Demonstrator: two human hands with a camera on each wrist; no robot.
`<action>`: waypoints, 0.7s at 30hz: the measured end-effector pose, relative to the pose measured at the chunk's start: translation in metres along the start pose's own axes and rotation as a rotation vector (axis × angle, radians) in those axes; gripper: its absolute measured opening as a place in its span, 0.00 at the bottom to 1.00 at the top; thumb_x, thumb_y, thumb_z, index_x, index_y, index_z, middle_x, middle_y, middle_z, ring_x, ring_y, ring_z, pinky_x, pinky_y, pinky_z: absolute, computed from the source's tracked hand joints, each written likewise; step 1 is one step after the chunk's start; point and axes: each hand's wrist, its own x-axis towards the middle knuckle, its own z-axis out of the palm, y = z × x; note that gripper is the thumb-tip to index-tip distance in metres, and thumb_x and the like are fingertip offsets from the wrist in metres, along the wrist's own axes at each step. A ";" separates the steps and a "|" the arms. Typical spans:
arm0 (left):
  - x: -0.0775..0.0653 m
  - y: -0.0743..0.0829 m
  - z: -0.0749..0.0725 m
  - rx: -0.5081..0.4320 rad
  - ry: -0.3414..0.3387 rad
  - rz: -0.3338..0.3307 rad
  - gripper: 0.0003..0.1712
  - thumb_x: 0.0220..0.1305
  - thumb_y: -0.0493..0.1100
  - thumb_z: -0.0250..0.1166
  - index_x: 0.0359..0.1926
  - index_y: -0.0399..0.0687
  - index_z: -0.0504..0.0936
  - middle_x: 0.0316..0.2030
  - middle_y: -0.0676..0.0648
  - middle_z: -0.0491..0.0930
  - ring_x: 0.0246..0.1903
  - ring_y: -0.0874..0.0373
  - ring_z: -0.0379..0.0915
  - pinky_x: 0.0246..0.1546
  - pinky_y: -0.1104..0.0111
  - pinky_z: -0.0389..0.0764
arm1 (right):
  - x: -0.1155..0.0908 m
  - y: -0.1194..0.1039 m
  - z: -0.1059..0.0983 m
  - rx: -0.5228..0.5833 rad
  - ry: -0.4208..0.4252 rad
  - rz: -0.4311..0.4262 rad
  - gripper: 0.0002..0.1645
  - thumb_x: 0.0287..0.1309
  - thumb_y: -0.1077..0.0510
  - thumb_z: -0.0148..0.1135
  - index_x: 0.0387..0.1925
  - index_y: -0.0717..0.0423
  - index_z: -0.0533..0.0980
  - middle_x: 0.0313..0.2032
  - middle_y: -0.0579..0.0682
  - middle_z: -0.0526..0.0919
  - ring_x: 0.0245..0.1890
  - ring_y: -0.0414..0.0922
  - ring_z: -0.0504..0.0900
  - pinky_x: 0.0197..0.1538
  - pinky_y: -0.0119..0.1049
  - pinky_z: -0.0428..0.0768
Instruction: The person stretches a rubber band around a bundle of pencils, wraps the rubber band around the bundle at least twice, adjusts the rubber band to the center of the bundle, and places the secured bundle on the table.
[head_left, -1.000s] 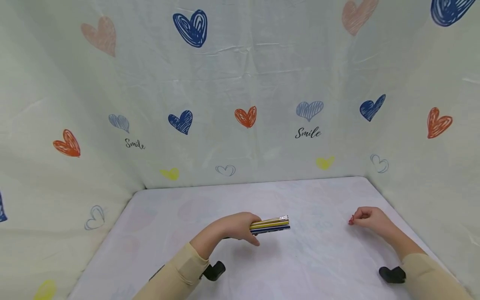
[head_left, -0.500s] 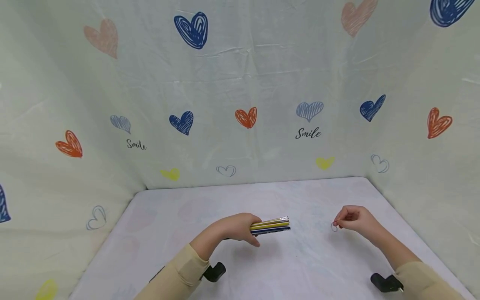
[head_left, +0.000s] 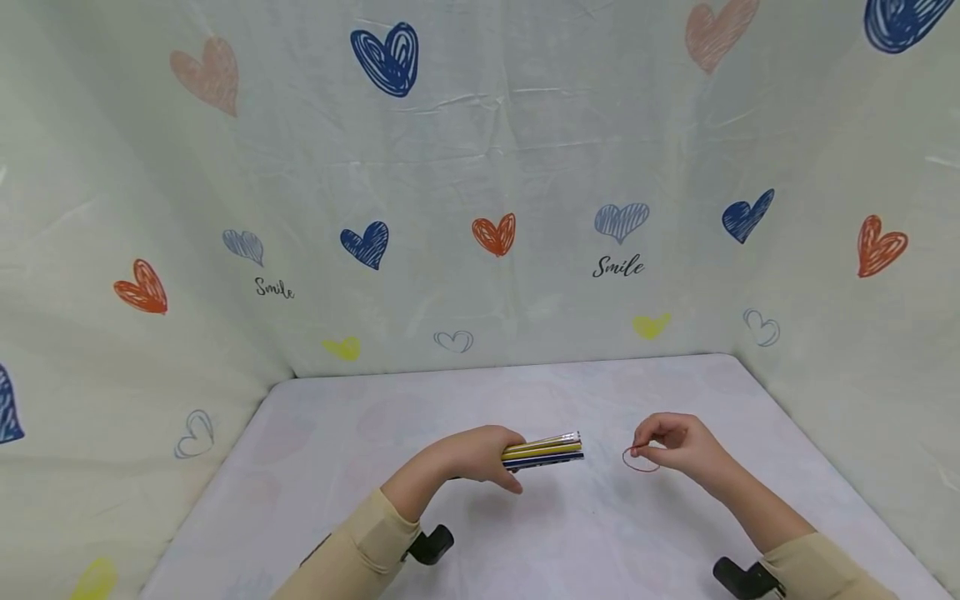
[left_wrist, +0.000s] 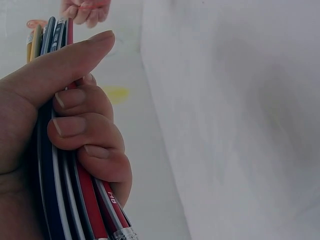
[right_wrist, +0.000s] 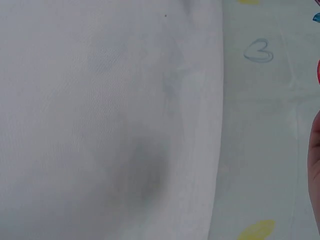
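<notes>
My left hand point(head_left: 480, 454) grips a bundle of pencils point(head_left: 543, 451) held level above the white table point(head_left: 375, 442), their ends pointing right. In the left wrist view the fingers point(left_wrist: 82, 127) curl round the red, blue and yellow pencils point(left_wrist: 75, 195). My right hand point(head_left: 675, 442) pinches a thin red rubber band point(head_left: 641, 461) that hangs as a small loop just right of the pencil ends. The right hand shows small at the top of the left wrist view point(left_wrist: 85, 10). The right wrist view shows only the table and cloth wall.
A pale cloth wall point(head_left: 480, 208) printed with coloured hearts and the word "Smile" closes the table in at the back and on both sides. Black wrist camera mounts point(head_left: 431, 543) sit at my cuffs near the front edge.
My right hand has moved left, from the table's right side towards the pencil ends, with the red rubber band now hanging open from its fingers. The left hand has stayed put.
</notes>
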 end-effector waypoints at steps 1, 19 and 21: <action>0.000 0.000 0.000 0.000 0.001 0.000 0.18 0.50 0.43 0.77 0.42 0.51 0.82 0.29 0.58 0.76 0.31 0.63 0.71 0.36 0.68 0.74 | 0.001 -0.002 0.003 0.012 -0.001 0.003 0.08 0.54 0.77 0.62 0.33 0.65 0.78 0.32 0.51 0.83 0.35 0.41 0.83 0.39 0.34 0.82; -0.001 0.003 0.002 0.005 0.013 -0.013 0.18 0.50 0.44 0.78 0.43 0.51 0.82 0.29 0.58 0.76 0.31 0.62 0.71 0.38 0.67 0.73 | 0.019 -0.032 0.064 0.151 0.158 0.189 0.07 0.55 0.72 0.65 0.36 0.73 0.76 0.31 0.53 0.85 0.24 0.41 0.79 0.32 0.34 0.81; -0.002 0.003 0.002 0.003 0.015 -0.013 0.18 0.50 0.44 0.78 0.43 0.51 0.82 0.29 0.58 0.76 0.31 0.62 0.71 0.38 0.67 0.73 | 0.018 -0.033 0.066 0.178 0.156 0.173 0.07 0.56 0.72 0.65 0.36 0.73 0.76 0.30 0.52 0.84 0.24 0.41 0.79 0.32 0.34 0.81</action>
